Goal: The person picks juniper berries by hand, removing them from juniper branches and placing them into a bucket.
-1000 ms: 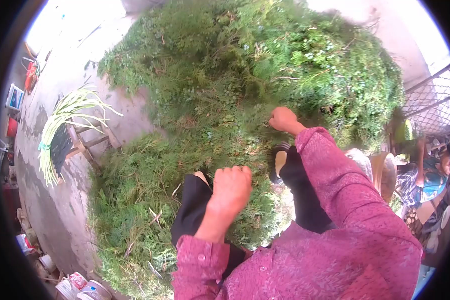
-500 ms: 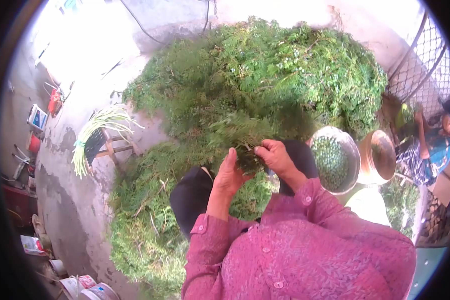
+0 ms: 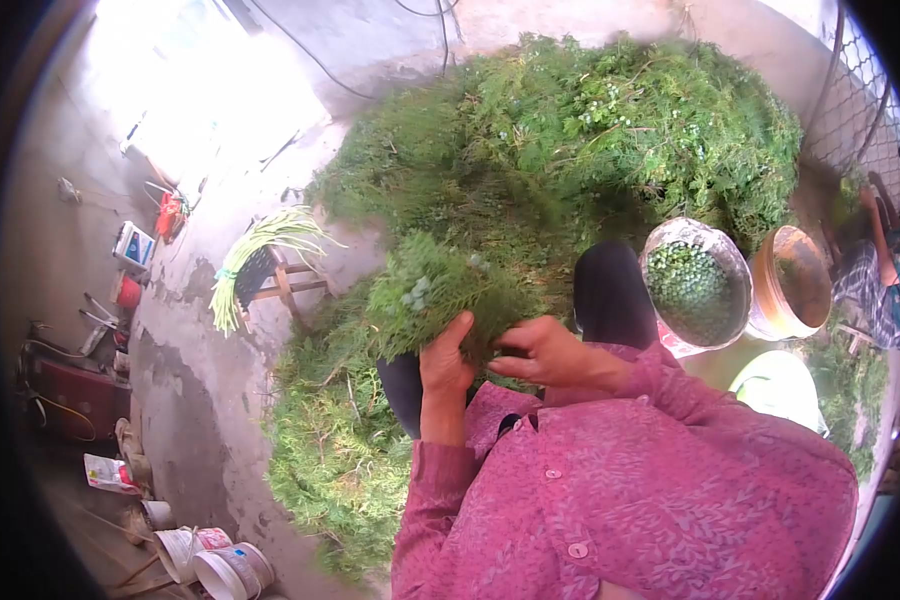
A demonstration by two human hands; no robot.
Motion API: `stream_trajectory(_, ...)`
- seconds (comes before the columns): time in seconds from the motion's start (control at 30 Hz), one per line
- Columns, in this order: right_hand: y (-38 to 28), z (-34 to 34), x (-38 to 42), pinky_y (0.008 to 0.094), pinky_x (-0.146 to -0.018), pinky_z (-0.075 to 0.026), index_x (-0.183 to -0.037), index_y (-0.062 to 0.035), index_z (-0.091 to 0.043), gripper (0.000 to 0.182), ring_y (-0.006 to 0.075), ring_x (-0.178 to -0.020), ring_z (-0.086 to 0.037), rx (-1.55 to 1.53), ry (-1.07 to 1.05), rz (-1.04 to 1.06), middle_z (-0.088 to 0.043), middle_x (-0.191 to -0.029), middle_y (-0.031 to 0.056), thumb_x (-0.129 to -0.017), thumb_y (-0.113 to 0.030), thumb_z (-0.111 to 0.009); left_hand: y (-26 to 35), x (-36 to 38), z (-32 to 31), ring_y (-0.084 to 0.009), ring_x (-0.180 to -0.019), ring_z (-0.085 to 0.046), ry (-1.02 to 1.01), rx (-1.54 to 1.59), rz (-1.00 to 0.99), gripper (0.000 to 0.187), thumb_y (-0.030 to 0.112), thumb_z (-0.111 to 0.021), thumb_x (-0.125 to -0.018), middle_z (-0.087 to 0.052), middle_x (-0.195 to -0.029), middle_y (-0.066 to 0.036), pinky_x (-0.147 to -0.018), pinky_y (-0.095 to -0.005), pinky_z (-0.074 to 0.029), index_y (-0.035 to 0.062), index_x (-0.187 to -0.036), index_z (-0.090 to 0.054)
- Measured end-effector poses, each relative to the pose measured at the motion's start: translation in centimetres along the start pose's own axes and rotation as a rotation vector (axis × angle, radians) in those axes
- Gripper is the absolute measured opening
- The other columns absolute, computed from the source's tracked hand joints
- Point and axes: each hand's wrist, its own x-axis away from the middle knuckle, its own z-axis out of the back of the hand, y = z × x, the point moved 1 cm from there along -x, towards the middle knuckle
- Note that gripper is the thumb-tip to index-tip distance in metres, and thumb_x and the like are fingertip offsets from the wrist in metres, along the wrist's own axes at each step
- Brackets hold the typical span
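Both hands, left hand (image 3: 444, 362) and right hand (image 3: 540, 352), grip a leafy sprig bunch (image 3: 432, 295) above the lap (green pile (image 3: 590, 140) crowds ahead), bare concrete floor (image 3: 185, 330) lying open leftward.

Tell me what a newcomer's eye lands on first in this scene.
First the huge heap of green cuttings filling the upper middle of the floor. Next, low in the middle, the left hand and right hand grip a leafy bunch above the magenta sleeves. To the right sits a metal bowl of green berries.
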Motion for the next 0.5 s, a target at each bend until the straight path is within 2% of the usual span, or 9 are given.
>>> stream_trajectory(0.03, -0.2, 1.1, 0.1, 0.0286, -0.055, -0.045, -0.083, -0.0007, -0.06, 0.021, 0.0198, -0.062, -0.057, -0.01, 0.006, 0.001, -0.059, -0.073, 0.0117, -0.075, -0.019, -0.067, 0.5, 0.4, 0.4, -0.0231, -0.098, -0.056, 0.004, -0.011, 0.002, 0.043, -0.005, -0.06, -0.075, -0.056, -0.109, -0.008, -0.085, -0.0374, -0.047, 0.0046, -0.116, -0.05)
stream_trajectory(0.1, 0.1, 3.5, 0.6, 0.0245, -0.059, -0.045, -0.091, -0.0014, -0.063, 0.024, 0.0096, -0.069, -0.056, -0.25, -0.035, -0.403, -0.062, -0.078, 0.0042, -0.08, -0.022, -0.063, 1.4, 1.5, 1.6, -0.0274, -0.1, -0.056, 0.091, -0.053, -0.048, 0.043, 0.001, -0.062, -0.073, -0.057, -0.11, -0.012, -0.084, -0.0411, -0.049, 0.0023, -0.114, -0.051)
stream_trajectory(0.17, 1.0, 5.2, 0.6, 0.0214, -0.061, -0.045, -0.095, -0.0019, -0.063, 0.023, 0.0039, -0.071, -0.053, -0.504, 0.197, -0.448, -0.06, -0.078, -0.0008, -0.08, -0.019, -0.065, 2.0, 2.5, 3.4, -0.0279, -0.1, -0.056, 0.097, -0.103, -0.006, 0.046, 0.003, -0.064, -0.072, -0.056, -0.11, -0.013, -0.084, -0.041, -0.049, 0.0019, -0.115, -0.05)
stream_trajectory(0.23, 0.9, 6.9, -0.5, 0.0207, -0.062, -0.045, -0.098, -0.0019, -0.062, 0.024, 0.0045, -0.071, -0.053, -0.518, 0.255, -0.422, -0.06, -0.078, -0.0004, -0.079, -0.017, -0.066, 2.2, 3.2, 3.6, -0.0284, -0.099, -0.056, 0.089, -0.153, 0.032, 0.049, 0.006, -0.066, -0.07, -0.056, -0.11, -0.013, -0.083, -0.0408, -0.049, 0.0014, -0.116, -0.049)
stream_trajectory(0.3, 0.0, 7.6, -1.3, 0.02, -0.063, -0.045, -0.1, -0.0019, -0.062, 0.026, 0.005, -0.071, -0.053, -0.526, 0.314, -0.394, -0.06, -0.079, -0.0001, -0.078, -0.014, -0.066, 2.3, 4.0, 2.3, -0.0284, -0.1, -0.056, 0.001, -0.187, -0.027, 0.054, 0.01, -0.068, -0.068, -0.055, -0.112, -0.013, -0.081, -0.0393, -0.05, 0.0011, -0.117, -0.047)
stream_trajectory(0.37, -1.1, 7.2, -2.6, 0.02, -0.063, -0.045, -0.103, -0.0015, -0.06, 0.03, 0.005, -0.073, -0.053, -0.633, 0.181, -0.352, -0.059, -0.08, -0.0002, -0.076, -0.013, -0.068, 2.3, 4.5, 1.3, -0.0284, -0.101, -0.055, -0.007, -0.151, 0.023, 0.054, 0.005, -0.067, -0.068, -0.056, -0.111, -0.013, -0.085, -0.0407, -0.047, 0.0005, -0.117, -0.047)
stream_trajectory(0.4, -0.7, 6.3, -3.0, 0.0218, -0.061, -0.045, -0.104, -0.0023, -0.059, 0.035, 0.0064, -0.072, -0.053, -0.632, 0.177, -0.264, -0.058, -0.079, 0.0013, -0.073, -0.015, -0.071, 2.2, 4.7, 0.8, -0.0283, -0.102, -0.053, -0.012, -0.103, 0.061, 0.053, 0.001, -0.066, -0.067, -0.056, -0.111, -0.013, -0.089, -0.0421, -0.044, -0.0001, -0.117, -0.048)
stream_trajectory(0.43, -0.5, 5.9, -3.2, 0.0218, -0.061, -0.045, -0.104, -0.0023, -0.059, 0.035, 0.0064, -0.072, -0.053, -0.641, 0.18, -0.264, -0.058, -0.079, 0.0013, -0.073, -0.015, -0.071, 2.1, 4.9, 0.2, -0.0283, -0.102, -0.053, -0.008, -0.111, 0.063, 0.053, 0.001, -0.066, -0.067, -0.056, -0.111, -0.013, -0.089, -0.0421, -0.044, -0.0001, -0.117, -0.048)
stream_trajectory(0.5, -0.8, 5.3, -3.8, 0.0233, -0.06, -0.045, -0.103, -0.0045, -0.06, 0.038, 0.0086, -0.068, -0.053, -0.359, 0.099, -0.168, -0.056, -0.075, 0.0035, -0.07, -0.017, -0.073, 1.8, 5.1, -0.8, -0.027, -0.099, -0.056, 0.037, -0.149, 0.064, 0.057, 0.009, -0.068, -0.066, -0.056, -0.11, -0.012, -0.08, -0.0366, -0.05, 0.0009, -0.118, -0.046)
